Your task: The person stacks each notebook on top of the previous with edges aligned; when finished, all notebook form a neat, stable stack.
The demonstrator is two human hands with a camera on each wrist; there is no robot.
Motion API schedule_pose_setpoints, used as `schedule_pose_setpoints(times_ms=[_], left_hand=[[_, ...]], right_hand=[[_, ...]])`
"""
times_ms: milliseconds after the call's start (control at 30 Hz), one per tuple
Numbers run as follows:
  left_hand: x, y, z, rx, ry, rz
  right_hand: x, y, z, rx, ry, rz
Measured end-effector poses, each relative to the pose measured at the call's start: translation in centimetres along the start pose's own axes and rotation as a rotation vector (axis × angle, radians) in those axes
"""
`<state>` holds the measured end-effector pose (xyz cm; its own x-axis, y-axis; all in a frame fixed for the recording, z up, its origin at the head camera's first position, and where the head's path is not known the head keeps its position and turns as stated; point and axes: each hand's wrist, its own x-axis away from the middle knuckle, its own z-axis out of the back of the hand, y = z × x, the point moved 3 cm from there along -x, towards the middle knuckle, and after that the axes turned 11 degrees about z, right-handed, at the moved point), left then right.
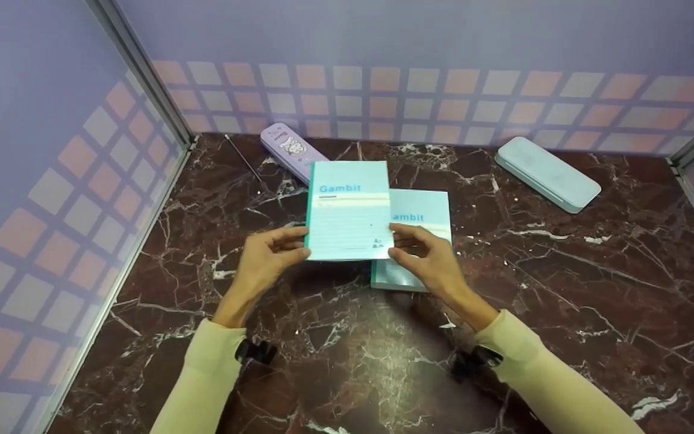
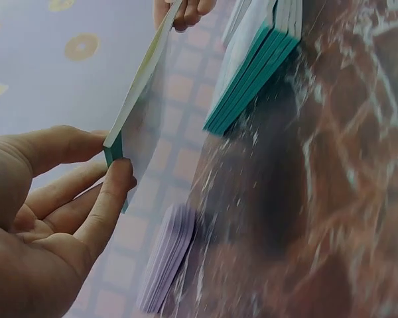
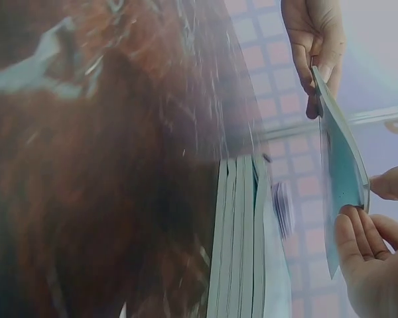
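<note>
A pale blue-green "Gambit" notebook is held up above the table between both hands. The left hand pinches its green spine edge between thumb and fingers. On the opposite edge, the right hand has a similar pinch near the lower corner. Behind and to the right lies a stack of several matching notebooks, partly covered by the raised notebook and the right hand. In the left wrist view the green spines of the stack show, lying apart from the raised notebook.
A lilac pencil case lies at the back, its near end hidden by the raised notebook. Left of it is a thin dark stick. A whitish case lies at the back right. Patterned panels border the dark marbled table.
</note>
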<state>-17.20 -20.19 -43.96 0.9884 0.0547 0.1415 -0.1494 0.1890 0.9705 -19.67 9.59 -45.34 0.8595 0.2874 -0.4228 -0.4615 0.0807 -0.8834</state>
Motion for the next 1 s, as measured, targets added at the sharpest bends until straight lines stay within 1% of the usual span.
schedule_pose_setpoints(times_ms=[133,400,667,733,867,1000], left_hand=[[-0.3,0.2,-1.9,0.025,-0.018,-0.003],[-0.7,0.2,-4.9,0.041,-0.03,-0.036],[-0.9,-0.5,-7.8,0.0,-0.048,-0.053],[-0.9,-0.7,-8.5,-0.003,-0.051,-0.047],[-0.8,-0.9,-9.6,-0.014,-0.056,-0.014],[-0.6,-1.0,-10.4,-0.056,-0.063,0.003]], right_hand=[[0.8,0.1,1.7,0.03,0.028,-0.023],[2.2,0.5,4.2,0.09,0.043,-0.047],[3.8,0.9,6.6,0.119,0.054,-0.126],[4.2,1.0,7.1,0.129,0.054,-0.141],[4.7,1.3,7.8,0.156,0.062,-0.154],[5.1,1.5,8.2,0.172,0.07,-0.156]])
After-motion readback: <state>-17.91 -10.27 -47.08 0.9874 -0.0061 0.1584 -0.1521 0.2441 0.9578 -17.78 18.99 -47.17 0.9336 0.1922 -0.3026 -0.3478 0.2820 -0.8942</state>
